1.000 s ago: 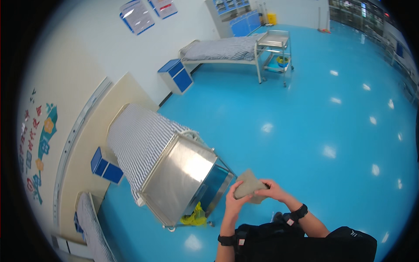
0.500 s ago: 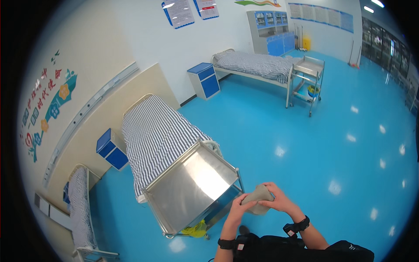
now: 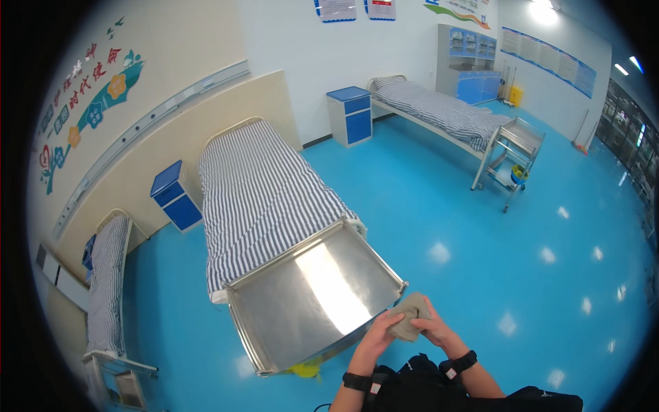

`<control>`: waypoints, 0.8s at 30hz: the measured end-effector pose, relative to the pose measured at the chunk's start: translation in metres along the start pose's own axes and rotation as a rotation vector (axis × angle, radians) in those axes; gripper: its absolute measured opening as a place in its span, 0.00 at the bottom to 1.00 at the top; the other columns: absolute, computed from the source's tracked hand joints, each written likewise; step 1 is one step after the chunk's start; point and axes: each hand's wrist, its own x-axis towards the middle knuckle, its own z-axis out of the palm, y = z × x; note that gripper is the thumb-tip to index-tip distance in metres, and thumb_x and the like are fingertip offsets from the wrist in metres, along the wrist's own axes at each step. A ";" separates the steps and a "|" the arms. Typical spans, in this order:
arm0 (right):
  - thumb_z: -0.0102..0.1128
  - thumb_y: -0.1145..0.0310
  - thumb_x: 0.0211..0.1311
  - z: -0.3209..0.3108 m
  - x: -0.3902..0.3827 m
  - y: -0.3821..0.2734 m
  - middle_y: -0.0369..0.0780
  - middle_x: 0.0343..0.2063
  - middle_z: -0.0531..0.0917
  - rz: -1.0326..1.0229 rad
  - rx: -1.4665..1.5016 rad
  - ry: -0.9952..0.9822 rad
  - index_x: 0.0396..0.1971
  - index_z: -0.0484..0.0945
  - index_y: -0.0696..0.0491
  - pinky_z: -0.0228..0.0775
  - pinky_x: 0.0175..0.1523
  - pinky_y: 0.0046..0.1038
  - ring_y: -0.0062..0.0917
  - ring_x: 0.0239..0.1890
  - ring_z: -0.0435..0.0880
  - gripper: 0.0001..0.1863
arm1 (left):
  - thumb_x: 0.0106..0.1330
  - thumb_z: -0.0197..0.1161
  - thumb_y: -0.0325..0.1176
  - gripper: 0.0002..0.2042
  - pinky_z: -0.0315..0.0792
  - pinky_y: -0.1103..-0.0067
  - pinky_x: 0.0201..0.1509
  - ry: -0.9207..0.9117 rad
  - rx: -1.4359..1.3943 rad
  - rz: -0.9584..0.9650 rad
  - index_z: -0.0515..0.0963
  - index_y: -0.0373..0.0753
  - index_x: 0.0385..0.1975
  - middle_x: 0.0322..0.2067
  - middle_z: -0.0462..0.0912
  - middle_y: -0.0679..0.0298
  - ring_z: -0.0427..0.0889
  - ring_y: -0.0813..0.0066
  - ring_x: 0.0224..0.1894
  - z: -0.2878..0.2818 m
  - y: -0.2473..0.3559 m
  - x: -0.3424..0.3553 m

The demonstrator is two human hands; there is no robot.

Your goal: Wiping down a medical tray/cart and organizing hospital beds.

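Note:
Between my hands is a folded grey-beige cloth (image 3: 410, 317), held up off the right corner of a steel trolley. My left hand (image 3: 379, 336) grips its left side, thumb on top. On the opposite side my right hand (image 3: 434, 325) pinches it, thumb pressed into the fabric and fingers behind. Directly ahead and to the left stands the trolley, its shiny steel top (image 3: 288, 309) bare and edged by a low rail. Both wrists wear black bands.
Behind the trolley is a striped bed (image 3: 264, 199), with a blue-and-white bedside cabinet (image 3: 175, 196) to its left. A yellow bag (image 3: 306, 369) hangs beneath the trolley's near side. Farther right are another bed (image 3: 439, 110) and a smaller trolley (image 3: 515, 161). One more bed (image 3: 108, 288) stands far left.
The view has shifted, and the trolley now appears larger. The cloth has been gathered into a more compact fold, and my hands have drawn closer around it.

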 end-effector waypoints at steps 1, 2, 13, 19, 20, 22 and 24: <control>0.64 0.69 0.45 0.005 0.009 0.002 0.39 0.46 0.67 -0.004 -0.025 0.046 0.57 0.52 0.47 0.61 0.53 0.29 0.28 0.51 0.66 0.39 | 0.59 0.57 0.36 0.19 0.67 0.79 0.46 0.037 0.021 -0.015 0.67 0.34 0.48 0.42 0.74 0.64 0.73 0.75 0.44 -0.006 0.005 0.001; 0.63 0.71 0.46 0.008 0.018 0.004 0.37 0.44 0.68 -0.008 -0.050 0.092 0.56 0.53 0.47 0.61 0.52 0.26 0.26 0.49 0.67 0.37 | 0.59 0.57 0.36 0.19 0.67 0.79 0.46 0.049 0.020 -0.010 0.67 0.34 0.48 0.42 0.74 0.64 0.73 0.75 0.44 -0.011 0.011 0.001; 0.61 0.66 0.45 -0.018 0.112 0.010 0.48 0.38 0.72 -0.227 -0.827 0.234 0.50 0.56 0.51 0.68 0.45 0.34 0.38 0.43 0.74 0.31 | 0.60 0.53 0.35 0.15 0.71 0.81 0.38 0.562 0.286 -0.027 0.69 0.39 0.46 0.35 0.78 0.61 0.77 0.75 0.35 -0.093 0.032 -0.001; 0.59 0.61 0.44 -0.044 0.165 0.017 0.51 0.36 0.73 -0.146 -1.392 -0.035 0.47 0.60 0.51 0.70 0.36 0.39 0.46 0.36 0.76 0.28 | 0.57 0.50 0.27 0.11 0.73 0.81 0.30 0.857 0.211 0.083 0.72 0.36 0.39 0.27 0.78 0.61 0.78 0.74 0.26 -0.153 0.024 -0.016; 0.59 0.60 0.44 -0.044 0.172 0.020 0.50 0.34 0.73 -0.075 -1.501 -0.093 0.45 0.61 0.51 0.70 0.34 0.40 0.44 0.33 0.76 0.27 | 0.56 0.49 0.25 0.10 0.73 0.81 0.28 0.960 0.193 0.151 0.72 0.35 0.37 0.25 0.78 0.60 0.78 0.73 0.24 -0.161 0.019 -0.018; 0.59 0.62 0.44 -0.045 0.184 0.026 0.49 0.33 0.73 -0.059 -1.544 -0.175 0.43 0.62 0.51 0.70 0.33 0.40 0.44 0.32 0.77 0.25 | 0.55 0.48 0.23 0.09 0.72 0.81 0.25 1.051 0.156 0.191 0.73 0.35 0.34 0.22 0.77 0.60 0.77 0.74 0.21 -0.167 0.015 -0.018; 0.59 0.63 0.44 -0.050 0.199 0.037 0.49 0.31 0.73 -0.039 -1.586 -0.253 0.42 0.63 0.51 0.70 0.33 0.40 0.43 0.31 0.77 0.23 | 0.54 0.47 0.22 0.08 0.72 0.81 0.22 1.139 0.119 0.225 0.73 0.34 0.30 0.20 0.76 0.60 0.76 0.74 0.18 -0.173 0.012 -0.018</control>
